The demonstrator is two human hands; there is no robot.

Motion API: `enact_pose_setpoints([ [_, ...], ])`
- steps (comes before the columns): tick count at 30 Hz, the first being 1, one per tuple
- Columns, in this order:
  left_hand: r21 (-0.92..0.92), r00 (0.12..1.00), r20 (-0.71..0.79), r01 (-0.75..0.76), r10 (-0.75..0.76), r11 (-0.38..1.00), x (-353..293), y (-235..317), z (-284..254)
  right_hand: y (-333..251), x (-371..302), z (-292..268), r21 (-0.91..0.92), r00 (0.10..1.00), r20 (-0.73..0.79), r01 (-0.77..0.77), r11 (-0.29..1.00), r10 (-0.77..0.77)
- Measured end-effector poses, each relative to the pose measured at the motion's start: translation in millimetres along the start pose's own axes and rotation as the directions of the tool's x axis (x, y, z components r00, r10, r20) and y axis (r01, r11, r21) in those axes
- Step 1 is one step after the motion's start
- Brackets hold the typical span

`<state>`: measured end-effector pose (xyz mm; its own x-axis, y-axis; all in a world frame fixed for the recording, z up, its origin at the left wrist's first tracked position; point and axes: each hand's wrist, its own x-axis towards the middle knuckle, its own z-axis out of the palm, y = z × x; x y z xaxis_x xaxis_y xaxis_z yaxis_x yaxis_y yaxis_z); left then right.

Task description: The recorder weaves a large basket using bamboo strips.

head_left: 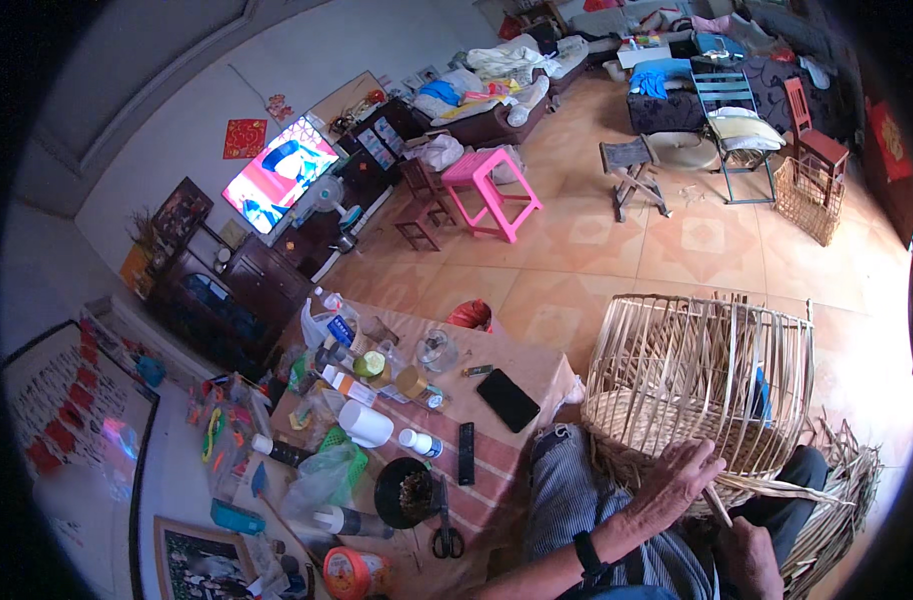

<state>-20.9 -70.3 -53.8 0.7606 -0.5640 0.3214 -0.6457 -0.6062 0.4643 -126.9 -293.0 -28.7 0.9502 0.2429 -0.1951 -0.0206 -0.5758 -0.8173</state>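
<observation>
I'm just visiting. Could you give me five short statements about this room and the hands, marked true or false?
1. The scissors lie on the table. True.
2. The pink stool stands on the table. False: the pink stool stands on the floor.
3. The left hand is at the basket. True.
4. The television is off. False: its screen shows a bright picture.
5. A dark band circles the left wrist. True.

Rounded tan basket of woven plant strips (pixel 657 425), unfinished, spaced slats across its far part, tighter weave in its near part, near right, flat pale-tan plant strip (pixel 782 488), extending rightward along basket's near side.
</observation>
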Motion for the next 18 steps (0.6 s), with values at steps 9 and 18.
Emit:
enact_pose_setpoints([
  [9, 0.112, 1.000, -0.027, -0.011, 0.015, 0.994, -10.9, 14.0, 9.2, -20.9, -8.9, -58.2, -0.128, 0.990, -0.139, -0.011, 0.992, -0.007],
  [18, -0.185, 0.998, -0.053, 0.023, -0.033, 0.982, -2.0, -7.7, 23.2, 36.3, -23.7, -43.3, 0.864, 0.949, -0.212, 0.072, 0.499, 0.231],
])
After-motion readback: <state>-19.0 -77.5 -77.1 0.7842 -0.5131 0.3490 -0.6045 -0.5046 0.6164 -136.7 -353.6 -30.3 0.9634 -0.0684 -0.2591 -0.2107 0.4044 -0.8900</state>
